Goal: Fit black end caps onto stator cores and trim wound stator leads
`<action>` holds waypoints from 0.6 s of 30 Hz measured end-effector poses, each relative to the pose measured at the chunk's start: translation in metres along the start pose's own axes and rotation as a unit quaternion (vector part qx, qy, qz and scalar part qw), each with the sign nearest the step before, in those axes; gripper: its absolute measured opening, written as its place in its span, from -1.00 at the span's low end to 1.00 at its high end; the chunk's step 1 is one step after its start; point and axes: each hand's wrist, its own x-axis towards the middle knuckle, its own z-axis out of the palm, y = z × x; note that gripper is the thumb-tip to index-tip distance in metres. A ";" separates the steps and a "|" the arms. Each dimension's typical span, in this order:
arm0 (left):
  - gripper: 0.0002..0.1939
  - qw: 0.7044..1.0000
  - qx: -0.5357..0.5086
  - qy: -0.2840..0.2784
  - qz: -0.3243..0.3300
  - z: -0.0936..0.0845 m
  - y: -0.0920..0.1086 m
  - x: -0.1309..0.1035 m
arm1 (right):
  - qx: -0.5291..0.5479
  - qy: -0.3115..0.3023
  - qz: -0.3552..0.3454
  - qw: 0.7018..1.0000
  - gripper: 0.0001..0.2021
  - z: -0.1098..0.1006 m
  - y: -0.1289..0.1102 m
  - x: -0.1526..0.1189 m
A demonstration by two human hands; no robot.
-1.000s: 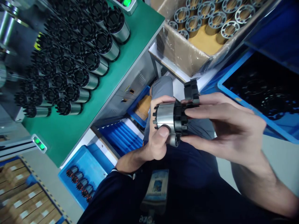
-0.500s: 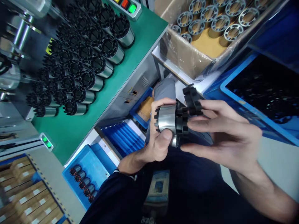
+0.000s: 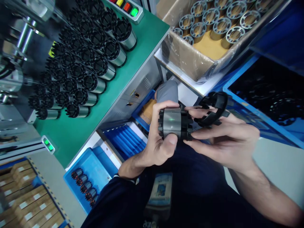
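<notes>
A silver metal cylinder (image 3: 172,123) with black toothed plastic at both ends lies sideways in front of my body. My left hand (image 3: 160,142) is wrapped round it, thumb across its lower side. My right hand (image 3: 223,136) touches the black toothed end on the right with its fingertips. A separate black toothed ring (image 3: 217,109) hangs among the fingers of my right hand, tilted, apart from the cylinder. Part of the ring is hidden by the fingers.
Many black-topped cylinders (image 3: 101,68) stand on the green table (image 3: 133,69) at the left. A cardboard box (image 3: 187,61) holds bare metal rings. Blue bins (image 3: 263,117) with dark parts stand at the right; another blue bin (image 3: 95,161) holds wound parts.
The black ring in my right hand has swung right and turned, showing its open middle. My right fingertips have closed in on the cylinder's end. The cylinder has rotated slightly in my left hand.
</notes>
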 end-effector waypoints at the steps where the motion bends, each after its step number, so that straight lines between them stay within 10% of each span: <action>1: -0.19 1.000 0.001 -0.001 0.027 0.001 0.002 0.002 | -0.003 -0.001 -0.002 1.000 -0.33 -0.001 0.000 0.001; 11: -0.13 0.997 0.007 -0.057 -0.049 -0.007 0.018 -0.004 | -0.077 -0.002 -0.039 0.996 -0.38 -0.003 0.000 0.000; 18: -0.18 0.912 -0.212 -0.009 -0.350 0.005 0.022 -0.006 | -0.097 0.016 0.010 0.995 -0.54 -0.007 0.001 0.008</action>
